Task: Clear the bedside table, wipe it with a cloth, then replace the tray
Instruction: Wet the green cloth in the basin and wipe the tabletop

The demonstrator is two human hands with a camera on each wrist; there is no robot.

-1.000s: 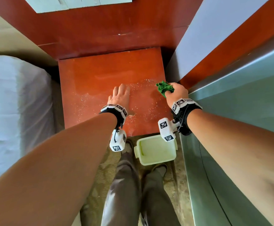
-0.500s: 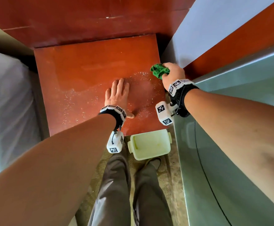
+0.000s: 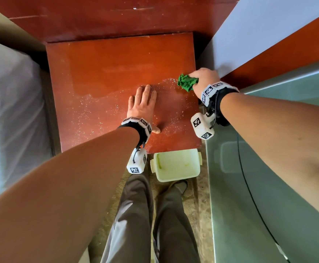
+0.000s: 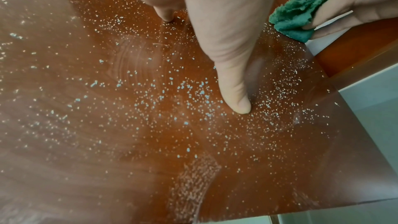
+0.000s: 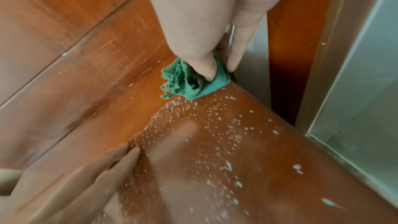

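The red-brown bedside table [image 3: 105, 73] has white specks and droplets over its near half [image 4: 172, 101]. My left hand [image 3: 142, 103] lies flat on the top near the middle, fingers straight, thumb [image 4: 234, 91] pressed on the wood. My right hand [image 3: 204, 79] grips a crumpled green cloth [image 3: 186, 82] and presses it on the table's right edge; the cloth [image 5: 189, 81] shows pinched under the fingers, beside the wall. The pale green tray [image 3: 176, 165] sits on the floor just in front of the table.
A bed with white sheets [image 3: 10, 118] lies close on the left. A grey-green cabinet side [image 3: 268, 186] and a white wall panel [image 3: 259, 31] close in on the right. A wooden headboard panel [image 3: 117, 18] stands behind the table. My legs [image 3: 136, 215] stand on the carpet.
My right hand with the green cloth stays at the table's right edge, having slid a little further back along it. The left hand stays flat on the top. The head view shifted.
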